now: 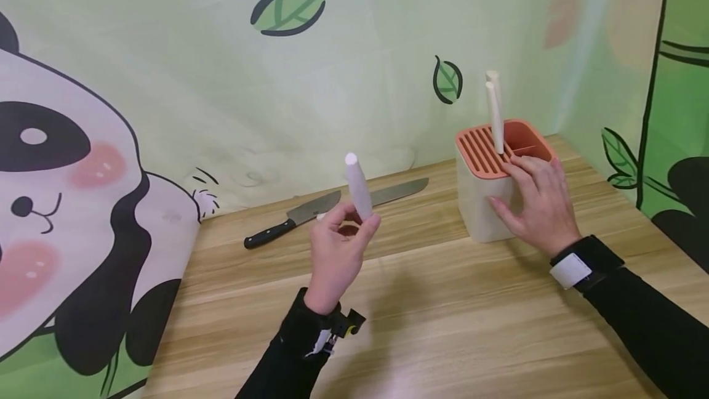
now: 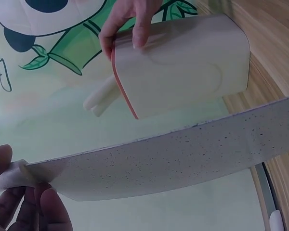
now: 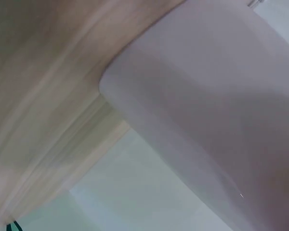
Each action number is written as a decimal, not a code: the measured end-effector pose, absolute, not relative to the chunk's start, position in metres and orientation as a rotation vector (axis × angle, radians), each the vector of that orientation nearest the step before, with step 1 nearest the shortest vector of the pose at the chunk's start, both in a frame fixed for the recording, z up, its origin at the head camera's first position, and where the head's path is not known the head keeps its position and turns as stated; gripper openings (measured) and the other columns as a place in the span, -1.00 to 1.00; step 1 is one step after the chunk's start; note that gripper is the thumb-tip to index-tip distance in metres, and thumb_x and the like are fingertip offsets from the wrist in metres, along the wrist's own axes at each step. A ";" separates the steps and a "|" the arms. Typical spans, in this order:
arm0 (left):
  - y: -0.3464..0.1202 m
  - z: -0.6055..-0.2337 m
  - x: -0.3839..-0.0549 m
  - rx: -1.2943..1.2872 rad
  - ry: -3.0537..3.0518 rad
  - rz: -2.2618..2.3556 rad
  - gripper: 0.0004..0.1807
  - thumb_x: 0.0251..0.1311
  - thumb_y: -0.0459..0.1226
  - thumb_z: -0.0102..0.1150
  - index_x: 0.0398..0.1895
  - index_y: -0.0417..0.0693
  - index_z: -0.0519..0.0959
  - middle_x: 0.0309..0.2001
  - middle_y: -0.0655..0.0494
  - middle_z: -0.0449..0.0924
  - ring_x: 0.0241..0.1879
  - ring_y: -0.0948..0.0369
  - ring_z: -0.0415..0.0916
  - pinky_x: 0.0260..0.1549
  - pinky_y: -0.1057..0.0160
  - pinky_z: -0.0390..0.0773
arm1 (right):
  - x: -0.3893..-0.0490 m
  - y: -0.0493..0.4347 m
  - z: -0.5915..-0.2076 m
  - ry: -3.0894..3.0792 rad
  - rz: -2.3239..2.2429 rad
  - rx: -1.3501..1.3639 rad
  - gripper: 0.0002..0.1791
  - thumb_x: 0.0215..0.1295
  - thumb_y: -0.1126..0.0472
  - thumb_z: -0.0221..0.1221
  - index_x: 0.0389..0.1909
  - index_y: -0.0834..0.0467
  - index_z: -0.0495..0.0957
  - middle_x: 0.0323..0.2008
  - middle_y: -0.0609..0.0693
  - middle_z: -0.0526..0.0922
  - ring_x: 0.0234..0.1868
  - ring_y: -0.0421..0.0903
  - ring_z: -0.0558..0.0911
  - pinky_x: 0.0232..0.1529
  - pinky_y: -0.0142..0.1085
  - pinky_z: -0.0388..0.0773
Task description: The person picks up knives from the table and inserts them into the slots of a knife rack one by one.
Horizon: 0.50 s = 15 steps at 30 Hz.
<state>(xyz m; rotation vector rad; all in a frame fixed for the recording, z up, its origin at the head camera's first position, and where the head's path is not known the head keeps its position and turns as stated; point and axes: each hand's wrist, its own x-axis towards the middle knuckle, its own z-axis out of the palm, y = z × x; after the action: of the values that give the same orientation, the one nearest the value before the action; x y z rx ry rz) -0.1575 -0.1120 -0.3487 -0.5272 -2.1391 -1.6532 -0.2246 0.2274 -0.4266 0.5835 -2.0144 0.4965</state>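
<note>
My left hand (image 1: pixel 338 251) pinches a white-handled knife (image 1: pixel 359 188), its handle end tilted up. In the left wrist view, the broad speckled blade (image 2: pixel 173 154) of this knife stretches right from the fingers; in the head view it is hardly visible. At the right stands a cream knife holder (image 1: pixel 482 214) with an orange slotted top. My right hand (image 1: pixel 540 202) grips its near right rim, fingers over the top and thumb against the front wall. Two white knife handles (image 1: pixel 495 116) stick up from the holder. The right wrist view shows mostly the holder's wall (image 3: pixel 197 106).
A black-handled knife (image 1: pixel 290 220) lies at the back of the wooden table (image 1: pixel 432 325). Beside it lies another knife (image 1: pixel 401 191), partly hidden behind my left hand. A printed cloth with a panda (image 1: pixel 72 202) hangs behind and along the sides.
</note>
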 end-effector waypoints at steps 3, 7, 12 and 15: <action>-0.111 -0.348 -0.156 -0.541 -2.124 -1.656 -0.73 0.17 -0.16 0.32 -0.16 -0.13 0.65 -0.29 0.04 0.60 -0.27 0.18 0.47 -0.33 0.13 0.56 | -0.225 0.228 -0.423 -2.045 0.480 0.609 -0.28 0.26 -0.23 0.05 0.18 0.29 0.42 0.14 0.29 0.41 0.17 0.27 0.34 0.29 0.19 0.03; -0.107 -0.346 -0.155 -0.570 -2.115 -1.640 -0.72 0.16 -0.19 0.33 -0.14 -0.16 0.65 -0.27 0.04 0.60 -0.26 0.18 0.47 -0.33 0.16 0.56 | -0.223 0.228 -0.420 -2.062 0.473 0.617 -0.25 0.29 -0.27 0.02 0.17 0.30 0.41 0.15 0.30 0.40 0.19 0.26 0.33 0.30 0.23 0.00; -0.101 -0.342 -0.154 -0.598 -2.114 -1.643 -0.75 0.14 -0.24 0.34 -0.16 -0.18 0.66 -0.24 0.05 0.60 -0.28 0.18 0.49 -0.35 0.19 0.54 | -0.214 0.220 -0.408 -2.008 0.515 0.653 -0.24 0.29 -0.28 0.02 0.15 0.33 0.43 0.15 0.30 0.42 0.16 0.26 0.37 0.26 0.14 0.12; -0.096 -0.339 -0.154 -0.628 -2.103 -1.637 -0.77 0.14 -0.26 0.34 -0.16 -0.17 0.66 -0.23 0.04 0.63 -0.30 0.18 0.50 -0.36 0.20 0.54 | -0.201 0.206 -0.391 -1.986 0.614 0.733 -0.26 0.31 -0.26 0.03 0.12 0.34 0.45 0.10 0.26 0.49 0.10 0.21 0.45 0.26 -0.16 0.21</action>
<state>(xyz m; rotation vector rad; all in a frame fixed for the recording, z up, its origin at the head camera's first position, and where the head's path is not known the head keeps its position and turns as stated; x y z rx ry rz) -0.1537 -0.0964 -0.3393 -0.6284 -2.1029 -1.6371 -0.2009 0.2058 -0.3912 0.7328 -1.9860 0.6135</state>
